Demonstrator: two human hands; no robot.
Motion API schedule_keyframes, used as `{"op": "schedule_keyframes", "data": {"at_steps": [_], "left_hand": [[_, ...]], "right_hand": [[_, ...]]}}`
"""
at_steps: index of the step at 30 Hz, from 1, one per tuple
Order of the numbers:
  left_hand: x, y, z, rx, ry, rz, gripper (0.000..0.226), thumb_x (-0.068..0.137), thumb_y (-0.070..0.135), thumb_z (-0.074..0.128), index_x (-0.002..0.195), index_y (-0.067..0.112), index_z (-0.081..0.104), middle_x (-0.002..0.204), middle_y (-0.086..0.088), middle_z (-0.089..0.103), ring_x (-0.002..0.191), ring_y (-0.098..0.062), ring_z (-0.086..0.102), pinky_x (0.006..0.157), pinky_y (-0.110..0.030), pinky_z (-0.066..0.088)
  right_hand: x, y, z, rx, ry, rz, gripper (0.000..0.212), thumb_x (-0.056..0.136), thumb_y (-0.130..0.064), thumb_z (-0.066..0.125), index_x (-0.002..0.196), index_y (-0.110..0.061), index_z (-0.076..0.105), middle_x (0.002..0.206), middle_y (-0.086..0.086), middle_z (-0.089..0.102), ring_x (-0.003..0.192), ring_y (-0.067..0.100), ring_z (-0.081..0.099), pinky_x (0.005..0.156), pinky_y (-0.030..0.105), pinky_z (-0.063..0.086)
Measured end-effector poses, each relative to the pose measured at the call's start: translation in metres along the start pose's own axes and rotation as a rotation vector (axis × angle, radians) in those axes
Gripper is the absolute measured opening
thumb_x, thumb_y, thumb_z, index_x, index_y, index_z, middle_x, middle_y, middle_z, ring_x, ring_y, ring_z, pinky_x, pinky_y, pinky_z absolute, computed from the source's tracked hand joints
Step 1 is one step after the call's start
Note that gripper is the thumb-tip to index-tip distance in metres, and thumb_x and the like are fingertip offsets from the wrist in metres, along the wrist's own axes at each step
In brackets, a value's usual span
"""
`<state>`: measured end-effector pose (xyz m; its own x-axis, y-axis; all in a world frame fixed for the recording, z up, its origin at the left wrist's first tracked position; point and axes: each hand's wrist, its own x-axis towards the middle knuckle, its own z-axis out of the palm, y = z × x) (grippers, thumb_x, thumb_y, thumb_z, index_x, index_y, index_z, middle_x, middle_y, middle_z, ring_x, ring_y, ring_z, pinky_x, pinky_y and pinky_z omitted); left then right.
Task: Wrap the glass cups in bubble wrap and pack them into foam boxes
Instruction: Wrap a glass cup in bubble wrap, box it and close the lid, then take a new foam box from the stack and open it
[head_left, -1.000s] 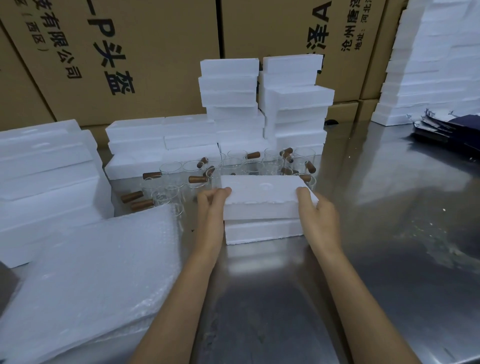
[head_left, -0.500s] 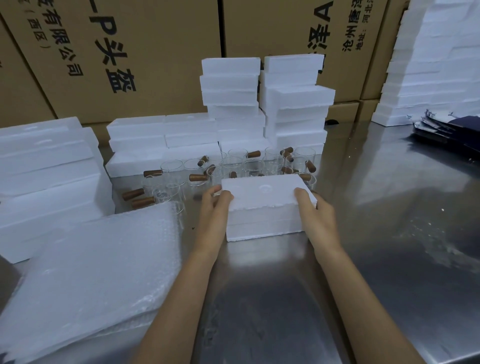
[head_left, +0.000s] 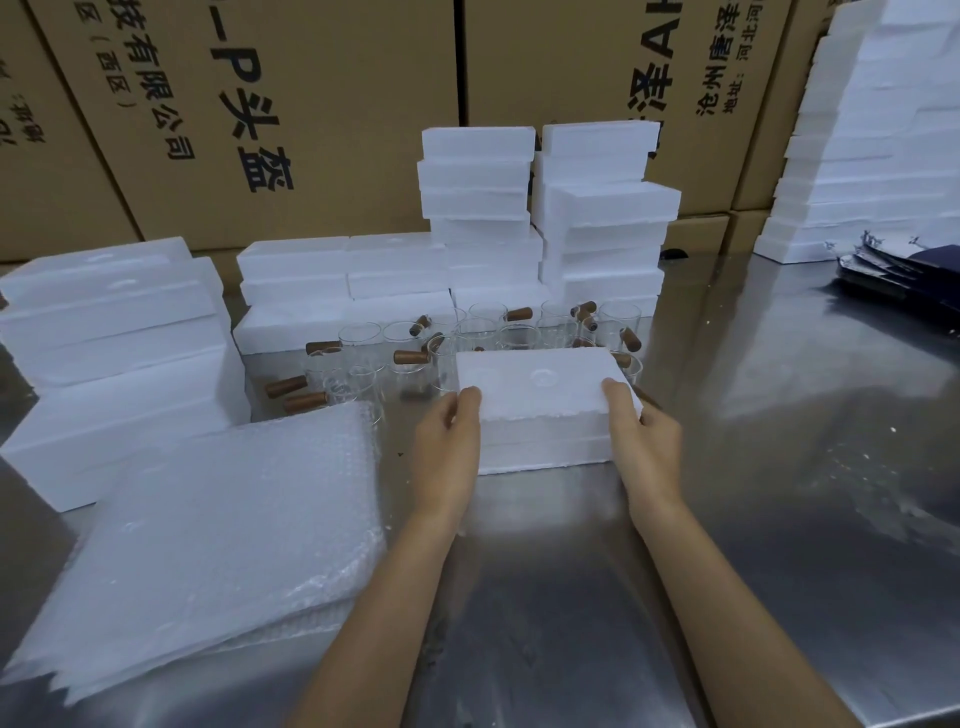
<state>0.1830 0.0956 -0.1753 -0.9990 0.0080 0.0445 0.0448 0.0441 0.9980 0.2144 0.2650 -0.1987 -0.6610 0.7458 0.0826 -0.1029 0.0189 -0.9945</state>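
Note:
A closed white foam box (head_left: 540, 410) sits on the steel table in front of me, lid seated on its base. My left hand (head_left: 449, 441) grips the box's left end, thumb on the lid's near left corner. My right hand (head_left: 641, 431) grips the right end, thumb on the lid's near right corner. Behind the box stand several clear glass cups (head_left: 467, 338) with brown wooden handles. A stack of bubble wrap sheets (head_left: 202, 530) lies at the near left.
Stacks of foam boxes (head_left: 545, 218) stand behind the cups, with more at the left (head_left: 109, 364) and far right (head_left: 872, 145). Cardboard cartons (head_left: 291, 104) form the back wall. Dark flat packets (head_left: 904, 270) lie at the right on the steel table (head_left: 779, 467).
The lid, held raised above the base a second ago, has come down and now sits closed on it. Both hands stayed at the box's ends.

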Motion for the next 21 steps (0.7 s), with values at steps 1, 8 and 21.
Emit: {"op": "schedule_keyframes", "data": {"at_steps": [1,8,21], "left_hand": [[-0.001,0.001,-0.001,-0.012,0.016,0.022,0.018,0.095,0.038,0.052,0.089,0.023,0.060,0.089,0.013,0.060,0.086,-0.009,0.054,0.076,-0.026,0.041],[0.000,0.018,-0.012,-0.155,0.088,0.102,0.038,0.086,0.040,0.071,0.122,0.046,0.059,0.105,0.035,0.064,0.091,0.016,0.060,0.080,-0.021,0.048],[0.016,0.104,-0.111,-0.459,0.471,0.265,0.019,0.077,0.027,0.074,0.095,0.024,0.074,0.089,0.010,0.074,0.079,-0.006,0.066,0.062,-0.023,0.054]], "right_hand": [[0.000,-0.001,0.000,0.035,-0.025,0.005,0.033,0.085,-0.042,0.065,0.077,-0.010,0.069,0.067,-0.010,0.063,0.068,0.010,0.061,0.061,0.025,0.046],[-0.010,-0.007,0.007,0.200,-0.225,-0.009,0.031,0.087,-0.040,0.070,0.090,-0.009,0.074,0.086,-0.007,0.068,0.081,0.009,0.061,0.079,0.028,0.047],[-0.008,-0.010,0.013,0.234,-0.269,0.144,0.028,0.098,-0.041,0.056,0.105,-0.018,0.069,0.118,0.002,0.071,0.115,0.014,0.063,0.085,0.028,0.049]]}}
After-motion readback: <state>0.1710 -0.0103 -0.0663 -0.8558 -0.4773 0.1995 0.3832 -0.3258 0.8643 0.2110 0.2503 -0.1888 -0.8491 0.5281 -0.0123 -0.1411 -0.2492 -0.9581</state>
